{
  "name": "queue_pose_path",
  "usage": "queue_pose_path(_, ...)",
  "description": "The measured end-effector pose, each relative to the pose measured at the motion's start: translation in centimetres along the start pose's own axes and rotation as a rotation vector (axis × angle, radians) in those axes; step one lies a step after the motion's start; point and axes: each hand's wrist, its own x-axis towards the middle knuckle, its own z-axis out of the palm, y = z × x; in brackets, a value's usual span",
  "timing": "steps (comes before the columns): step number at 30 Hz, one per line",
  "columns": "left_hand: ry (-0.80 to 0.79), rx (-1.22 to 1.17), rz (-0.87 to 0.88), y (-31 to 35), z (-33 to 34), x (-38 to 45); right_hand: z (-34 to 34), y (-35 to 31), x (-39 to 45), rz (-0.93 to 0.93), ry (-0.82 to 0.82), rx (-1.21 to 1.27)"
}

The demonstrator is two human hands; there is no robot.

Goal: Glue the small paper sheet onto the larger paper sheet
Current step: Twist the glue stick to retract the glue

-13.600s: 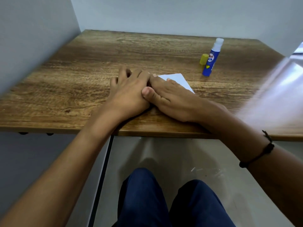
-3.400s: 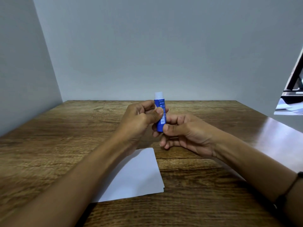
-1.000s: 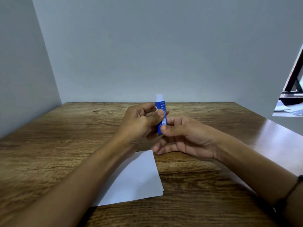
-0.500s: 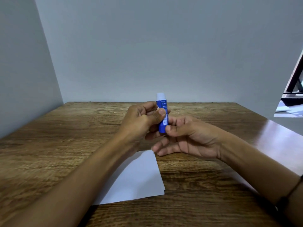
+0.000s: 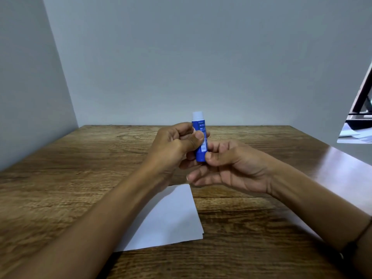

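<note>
Wooden table; hands pinch cylindrical glue stick.

Wooden table against grey walls; right, papers (blurred) under a dark frame

Looks like a small office or study cubicle to me. There's a wood-grain worktop pushed right into a corner, with plain pale grey walls closing it in at the back and on the left, totally bare, like partition panels. Off past the right edge there's an opening, and through it you can see a dark slanted thing that could be a monitor or a stand, hard to tell, plus some loose white papers lying on another surface. White paper sheet on the worktop fits the desk-work vibe too. Nothing kitchen-ish or workshop-like anywhere.
</note>
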Motion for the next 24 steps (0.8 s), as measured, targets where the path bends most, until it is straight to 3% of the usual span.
queue_pose_path(9,0.005,0.049,0.078,-0.4,0.2,0.2,1.3,0.3,0.5,-0.073,0.348,-0.19)
queue_pose_path(13,0.035,0.034,0.105,-0.3,0.3,0.2,1.9,-0.2,0.3,-0.077,0.383,-0.315)
queue_pose_path(16,0.077,0.05,0.109,-0.1,0.1,0.2,1.3,-1.6,-0.4,-0.114,0.448,-0.492)
queue_pose_path(21,0.092,0.161,0.005,-0.2,-0.2,0.2,-1.7,-3.0,-1.7,-0.29,0.762,-0.996)
queue_pose_path(24,0.056,0.248,-0.042,-0.2,0.0,0.0,-2.0,-1.6,-1.3,-0.119,0.65,-1.372)
